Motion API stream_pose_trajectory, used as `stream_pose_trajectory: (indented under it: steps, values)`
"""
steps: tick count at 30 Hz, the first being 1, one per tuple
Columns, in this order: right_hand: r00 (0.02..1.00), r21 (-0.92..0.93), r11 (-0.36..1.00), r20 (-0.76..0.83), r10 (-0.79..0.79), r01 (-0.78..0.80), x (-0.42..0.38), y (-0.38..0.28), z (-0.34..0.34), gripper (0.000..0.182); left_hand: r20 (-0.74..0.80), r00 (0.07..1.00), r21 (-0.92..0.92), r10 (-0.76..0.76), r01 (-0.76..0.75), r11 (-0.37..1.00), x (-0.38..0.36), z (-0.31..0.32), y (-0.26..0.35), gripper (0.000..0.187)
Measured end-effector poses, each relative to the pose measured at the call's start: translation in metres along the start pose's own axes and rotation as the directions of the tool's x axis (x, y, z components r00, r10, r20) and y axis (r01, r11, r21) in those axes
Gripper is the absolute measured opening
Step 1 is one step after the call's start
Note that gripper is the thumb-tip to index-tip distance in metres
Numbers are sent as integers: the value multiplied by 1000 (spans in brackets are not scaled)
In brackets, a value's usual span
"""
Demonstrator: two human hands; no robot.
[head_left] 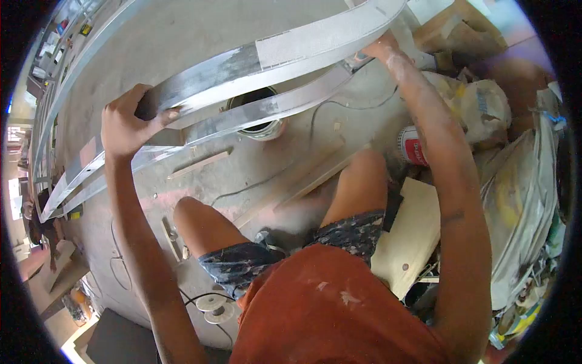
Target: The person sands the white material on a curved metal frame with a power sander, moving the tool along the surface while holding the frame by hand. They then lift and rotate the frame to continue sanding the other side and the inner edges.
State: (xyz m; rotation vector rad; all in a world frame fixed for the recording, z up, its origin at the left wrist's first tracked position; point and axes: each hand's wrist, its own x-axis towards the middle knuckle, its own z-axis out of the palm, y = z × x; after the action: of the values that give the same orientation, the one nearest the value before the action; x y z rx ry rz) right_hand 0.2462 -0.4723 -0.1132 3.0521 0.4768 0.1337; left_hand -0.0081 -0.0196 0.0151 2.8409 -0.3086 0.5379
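Grey-white curved beam (306, 43): clasped one end in left hand (126, 120); had right hand (383, 47) at its bend, could not tell whether gripping.

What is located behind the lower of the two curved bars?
Behind the lower curved bar, a bucket shows: part of its dark opening above, some rim and wall below. The bar covers the part between, which cannot be seen.
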Motion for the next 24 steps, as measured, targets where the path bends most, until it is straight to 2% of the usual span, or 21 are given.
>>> stream_pose_trajectory:
  steps: [1,2,3,4,5,6,7,8,9,10,12,13,15,16,20,22,23,24]
  values:
    - [1000,-4,1000,-2,-2,2,5,8,-1,57,25,999,-11,-22,22,1000,0,0,1,55]
    - [992,206,972,-31,122,-113,9,14,0,55,23,999,-13,-23,24,1000,0,1,1,55]
    - [968,409,888,-35,247,-212,10,15,-2,53,6,1000,-18,-2,2,1000,0,2,-1,55]
    - [969,406,889,-38,246,-210,9,10,1,53,-10,1000,-22,20,-21,1000,1,2,-1,54]
    - [931,760,586,66,360,-281,6,1,7,52,-14,1000,-23,22,-23,999,1,2,-1,54]
    - [888,944,153,209,409,-293,1,-10,11,51,-16,1000,-18,26,-26,999,1,1,0,53]
    - [890,944,158,204,408,-289,-2,-18,16,51,-20,999,-13,28,-29,1000,0,1,1,53]
    - [953,715,698,-178,247,-47,-7,-26,20,52,-25,999,-15,27,-28,1000,0,1,1,53]
    - [908,190,962,-406,-103,194,-12,-33,24,53,-38,999,-3,36,-36,999,-1,2,1,53]
    - [907,185,963,-409,-104,194,-20,-46,26,53,-50,998,10,47,-47,999,-1,3,1,54]
    - [968,192,976,-246,-55,104,-38,-76,25,56,-74,995,20,65,-63,998,-4,6,-2,55]
    - [967,190,976,-251,-55,104,-48,-85,16,56,-88,993,31,84,-81,996,-4,6,-4,56]
    - [954,214,950,-243,-174,228,-60,-97,-16,56,-88,993,40,79,-76,996,-3,3,-3,57]
    - [973,285,939,-177,-146,192,-68,-98,-36,55,-68,995,40,73,-70,997,-3,3,-1,58]
    - [976,328,922,-132,-171,205,-19,-20,17,51,-88,991,58,100,-95,994,-3,2,-1,56]
    - [970,225,966,-230,-77,130,4,5,24,61,-33,999,52,27,-25,998,-2,0,2,55]
    - [971,226,966,-226,-77,129,12,12,25,61,-29,999,51,25,-24,998,-3,1,1,55]
    - [983,215,976,-186,3,38,20,19,20,62,-31,999,36,21,-20,999,-2,1,0,55]
